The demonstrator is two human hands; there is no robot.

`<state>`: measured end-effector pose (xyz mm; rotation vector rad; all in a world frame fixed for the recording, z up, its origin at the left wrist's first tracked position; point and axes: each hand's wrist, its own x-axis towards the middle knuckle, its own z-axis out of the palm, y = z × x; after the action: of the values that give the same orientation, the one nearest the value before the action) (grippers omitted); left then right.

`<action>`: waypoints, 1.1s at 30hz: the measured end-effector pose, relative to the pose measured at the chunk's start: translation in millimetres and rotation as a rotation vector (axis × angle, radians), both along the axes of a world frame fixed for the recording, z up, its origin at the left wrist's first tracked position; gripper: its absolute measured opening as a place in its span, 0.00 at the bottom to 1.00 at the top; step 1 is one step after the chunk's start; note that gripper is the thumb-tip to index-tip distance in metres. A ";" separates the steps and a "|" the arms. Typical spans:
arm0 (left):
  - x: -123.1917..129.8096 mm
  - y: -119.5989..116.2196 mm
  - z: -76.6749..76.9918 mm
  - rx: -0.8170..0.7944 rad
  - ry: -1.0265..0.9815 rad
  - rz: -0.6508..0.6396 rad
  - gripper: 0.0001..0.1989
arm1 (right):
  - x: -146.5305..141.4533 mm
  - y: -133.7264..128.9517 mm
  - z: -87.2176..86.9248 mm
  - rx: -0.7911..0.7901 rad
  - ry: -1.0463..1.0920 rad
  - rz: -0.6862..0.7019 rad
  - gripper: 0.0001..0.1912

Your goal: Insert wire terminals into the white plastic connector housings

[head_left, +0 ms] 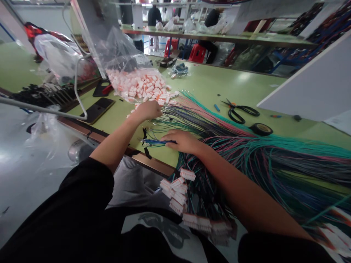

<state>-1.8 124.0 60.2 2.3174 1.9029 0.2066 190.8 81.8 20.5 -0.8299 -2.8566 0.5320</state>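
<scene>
My left hand (149, 110) has its fingers curled at the near edge of a pile of white-and-orange plastic connectors (148, 86); what its fingertips grip, if anything, is hidden. My right hand (183, 141) is closed over a thin bundle of blue wires (153, 141), whose stripped ends point left toward the table edge. Beyond it, green, pink and dark wires (208, 124) fan across the table. Below my right forearm hang finished-looking wires with white connectors (177, 191) over my lap.
Black-handled scissors (238, 111) and a roll of black tape (261, 129) lie right of the wires. A phone (98, 109) rests at the left, near a bent grey metal rod (76, 82). A clear plastic bag (123, 54) stands behind the connectors. People sit at a far bench.
</scene>
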 end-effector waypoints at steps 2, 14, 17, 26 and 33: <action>9.8 -4.2 -0.7 -0.016 0.044 0.003 0.12 | -0.1 -0.2 0.3 0.003 0.001 0.001 0.16; 29.1 -9.6 -4.7 -0.040 0.198 -0.086 0.16 | -1.9 -2.6 3.4 0.023 -0.022 0.014 0.17; 24.4 -7.2 -6.4 -0.021 0.234 -0.084 0.15 | -1.8 -1.5 1.8 0.029 -0.016 0.021 0.16; 13.8 0.8 -16.6 -0.026 0.156 -0.106 0.13 | -2.3 -5.7 4.5 0.035 -0.081 -0.007 0.17; 4.1 1.8 -23.9 0.014 0.105 -0.080 0.13 | -3.2 -8.9 9.2 0.036 -0.110 -0.018 0.18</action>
<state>2.3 125.8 36.3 2.4532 1.8556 0.0915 187.6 72.9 29.7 -0.9047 -2.9454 0.4447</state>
